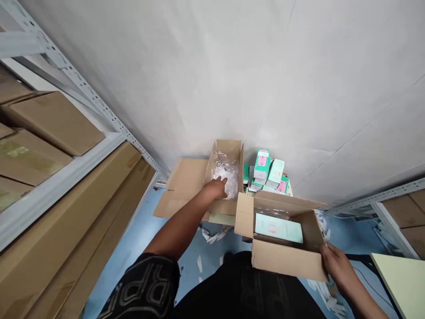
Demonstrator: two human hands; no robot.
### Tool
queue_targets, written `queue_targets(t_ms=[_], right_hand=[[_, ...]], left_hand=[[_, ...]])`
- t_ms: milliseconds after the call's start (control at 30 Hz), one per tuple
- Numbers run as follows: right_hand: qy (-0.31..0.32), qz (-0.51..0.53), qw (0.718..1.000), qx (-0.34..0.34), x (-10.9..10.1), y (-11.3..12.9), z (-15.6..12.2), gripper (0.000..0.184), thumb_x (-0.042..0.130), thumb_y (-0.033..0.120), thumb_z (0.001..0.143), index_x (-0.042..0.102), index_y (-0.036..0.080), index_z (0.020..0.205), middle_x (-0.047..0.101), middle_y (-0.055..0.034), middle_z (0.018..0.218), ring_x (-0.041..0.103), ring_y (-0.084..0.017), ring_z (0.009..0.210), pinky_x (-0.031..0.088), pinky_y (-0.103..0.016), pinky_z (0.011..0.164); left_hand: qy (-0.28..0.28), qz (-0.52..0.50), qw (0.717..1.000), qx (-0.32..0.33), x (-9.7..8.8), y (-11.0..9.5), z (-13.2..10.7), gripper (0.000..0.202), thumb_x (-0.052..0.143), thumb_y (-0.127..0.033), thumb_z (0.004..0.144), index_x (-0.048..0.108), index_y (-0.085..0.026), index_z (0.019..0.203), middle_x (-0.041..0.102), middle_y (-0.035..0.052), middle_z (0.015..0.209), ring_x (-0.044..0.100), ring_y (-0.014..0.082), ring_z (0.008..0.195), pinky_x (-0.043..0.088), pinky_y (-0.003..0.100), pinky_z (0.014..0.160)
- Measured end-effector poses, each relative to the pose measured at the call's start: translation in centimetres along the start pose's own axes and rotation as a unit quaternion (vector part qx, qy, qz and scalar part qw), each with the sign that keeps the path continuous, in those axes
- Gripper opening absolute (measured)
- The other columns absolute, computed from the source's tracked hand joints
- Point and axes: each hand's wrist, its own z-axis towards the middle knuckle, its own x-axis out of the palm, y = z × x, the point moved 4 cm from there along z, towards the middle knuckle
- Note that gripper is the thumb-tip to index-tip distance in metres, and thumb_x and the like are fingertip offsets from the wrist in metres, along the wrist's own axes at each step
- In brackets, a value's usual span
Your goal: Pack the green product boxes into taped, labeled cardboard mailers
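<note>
Plastic (233, 173) is lying just beyond the left hand (216, 188), whose grip I cannot tell; nearer and right, the right hand (334, 262) is pinching a box (287, 258) running left to right.

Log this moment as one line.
left hand: at plastic wrap in left carton; right hand: gripping right carton; right carton: open, pale green box inside

The box (288, 260) is showing plain brown, carton (280, 228) is rocking pale mint with a pinkish patch, and that pile (261, 170) is mixing green, white and pink. Sleeve (146, 285) is sporting greyish letters on black, floor (113, 279) is looking blue, wall (212, 66) pale grey.
</note>
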Motion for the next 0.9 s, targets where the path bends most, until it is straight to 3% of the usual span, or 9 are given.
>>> queue_targets(t_ms=[67,133,233,367,533,600,667,767,900], right_hand=[[0.000,-0.005,1.000,0.006,1.2,0.5,-0.3,0.032,0.053,0.051,0.076,0.065,0.022,0.069,0.074,-0.0081,0.074,0.067,-0.029,0.074,0.050,-0.033,0.061],[-0.007,-0.005,1.000,0.008,2.0,0.9,-0.6,0.032,0.052,0.051,0.077,0.065,0.022,0.070,0.075,-0.0084,0.076,0.068,-0.028,0.075,0.050,-0.033,0.063],[-0.018,-0.017,0.999,0.020,2.7,1.3,-0.9,0.034,0.050,0.051,0.079,0.064,0.021,0.072,0.075,-0.0086,0.078,0.067,-0.028,0.077,0.050,-0.033,0.066],[-0.023,-0.049,0.998,0.029,3.2,1.5,-0.8,0.036,0.043,0.052,0.079,0.060,0.021,0.070,0.071,-0.0084,0.073,0.065,-0.027,0.076,0.047,-0.032,0.065],[-0.026,-0.067,0.997,0.028,3.2,1.8,-0.3,0.039,0.038,0.054,0.079,0.057,0.022,0.066,0.069,-0.0088,0.072,0.064,-0.027,0.075,0.046,-0.034,0.066],[-0.026,-0.071,0.997,0.019,3.2,1.9,-0.1,0.038,0.038,0.054,0.078,0.057,0.023,0.066,0.070,-0.0094,0.073,0.064,-0.028,0.077,0.046,-0.034,0.068],[-0.027,-0.067,0.997,0.012,3.2,1.9,0.1,0.038,0.040,0.054,0.078,0.058,0.023,0.068,0.071,-0.0097,0.074,0.065,-0.028,0.079,0.046,-0.034,0.069],[-0.029,-0.060,0.998,0.016,3.3,2.0,0.3,0.038,0.039,0.054,0.079,0.058,0.023,0.069,0.071,-0.0095,0.075,0.065,-0.027,0.078,0.046,-0.033,0.067],[-0.023,-0.068,0.997,0.032,3.4,2.6,0.4,0.036,0.040,0.052,0.078,0.057,0.022,0.066,0.070,-0.0093,0.072,0.065,-0.026,0.076,0.046,-0.032,0.065]], left_hand=[[0.032,0.031,0.999,-0.024,1.4,0.1,2.5,0.109,0.089,-0.035,0.064,0.035,-0.029,0.158,0.031,0.0202,0.166,0.045,0.0446,0.142,0.045,0.049,0.108],[0.040,0.059,0.997,-0.026,2.6,0.0,4.2,0.110,0.089,-0.034,0.064,0.033,-0.027,0.159,0.042,0.0234,0.158,0.054,0.0433,0.134,0.049,0.047,0.103],[0.020,0.071,0.997,0.001,3.5,0.4,5.7,0.082,0.080,-0.026,0.075,0.047,-0.022,0.150,0.061,0.0217,0.139,0.062,0.0367,0.125,0.050,0.042,0.100],[-0.015,0.069,0.997,0.035,3.4,1.7,6.4,0.044,0.068,-0.031,0.087,0.063,-0.018,0.129,0.067,0.0189,0.127,0.064,0.0324,0.122,0.048,0.040,0.101],[-0.071,0.050,0.995,0.057,3.2,1.2,6.6,0.095,0.077,-0.058,0.074,0.040,-0.019,0.153,0.054,0.0225,0.145,0.064,0.0377,0.117,0.050,0.043,0.095],[-0.090,0.022,0.993,0.074,3.4,0.3,6.9,0.095,0.078,-0.051,0.074,0.037,-0.023,0.156,0.054,0.0199,0.146,0.065,0.0362,0.116,0.049,0.040,0.093],[-0.100,-0.002,0.992,0.081,3.4,-0.4,7.3,0.071,0.070,-0.039,0.083,0.049,-0.026,0.149,0.063,0.0160,0.136,0.066,0.0323,0.115,0.048,0.037,0.092],[-0.109,-0.021,0.991,0.068,3.0,-0.6,7.6,0.033,0.058,-0.025,0.090,0.071,-0.022,0.121,0.073,0.0132,0.116,0.068,0.0278,0.106,0.047,0.032,0.087],[-0.155,-0.043,0.986,0.038,0.9,0.2,6.8,0.028,0.054,-0.015,0.088,0.074,-0.018,0.108,0.075,0.0133,0.106,0.069,0.0257,0.095,0.046,0.030,0.080]])
